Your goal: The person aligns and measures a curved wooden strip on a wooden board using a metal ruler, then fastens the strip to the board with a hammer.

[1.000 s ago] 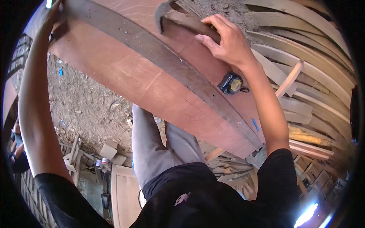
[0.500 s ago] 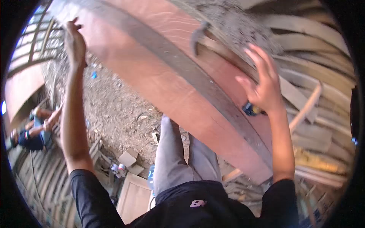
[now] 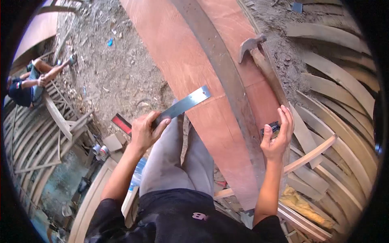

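My left hand (image 3: 145, 131) is closed around a try square (image 3: 188, 101). Its bright steel blade, with a small hole near the tip, reaches over the edge of a reddish plywood panel (image 3: 174, 52), and its red handle shows on the far side of my fingers. My right hand (image 3: 279, 139) has thumb and fingers around a small, dark, compact tape measure (image 3: 274, 128) at the panel's right part; its shape is partly hidden. A claw hammer (image 3: 267, 71) lies above this hand, head away from me. Along the panel runs a grey-brown timber strip (image 3: 219, 56).
Curved wooden ribs (image 3: 324, 32) stand on the right, and more timber ribs (image 3: 32, 141) at left. A seated person (image 3: 30, 83) is at the far left. A water bottle (image 3: 138, 172) stands by my leg. Wood scraps and debris litter the dirt ground (image 3: 117, 69).
My left hand, raised with no tool showing before, now holds the try square lower down. My right hand has come down from open above the panel to the tape measure. The view has turned.
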The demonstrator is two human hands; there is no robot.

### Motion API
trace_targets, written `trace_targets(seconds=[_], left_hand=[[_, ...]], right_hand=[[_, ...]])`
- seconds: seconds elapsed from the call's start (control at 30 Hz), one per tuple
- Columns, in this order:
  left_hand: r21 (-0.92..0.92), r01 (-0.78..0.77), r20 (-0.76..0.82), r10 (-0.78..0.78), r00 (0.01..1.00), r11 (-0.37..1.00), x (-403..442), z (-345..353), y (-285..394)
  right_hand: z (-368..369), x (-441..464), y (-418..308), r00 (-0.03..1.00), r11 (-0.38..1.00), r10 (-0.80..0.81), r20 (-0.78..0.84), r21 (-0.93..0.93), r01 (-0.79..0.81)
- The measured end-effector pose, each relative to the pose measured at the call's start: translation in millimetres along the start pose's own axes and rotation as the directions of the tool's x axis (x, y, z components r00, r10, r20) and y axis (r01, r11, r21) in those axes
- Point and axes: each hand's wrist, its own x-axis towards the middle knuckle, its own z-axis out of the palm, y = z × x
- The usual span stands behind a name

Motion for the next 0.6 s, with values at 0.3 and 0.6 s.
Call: trace_targets(seconds=[0.3, 0.6], left_hand=[[-0.006, -0.03, 0.043, 0.031, 0.999, 1.0, 8.1, 14.2, 9.9], [-0.001, 0.019, 0.081, -0.019, 0.996, 1.0, 12.8, 12.1, 24.8]], right_hand=[[20.3, -6.4, 8.9, 0.992, 0.996, -0.077, -0.101, -0.059, 0.072], [24.2, -6.1, 11.6, 0.984, 0.996, -0.087, -0.155, -0.031, 0.084]])
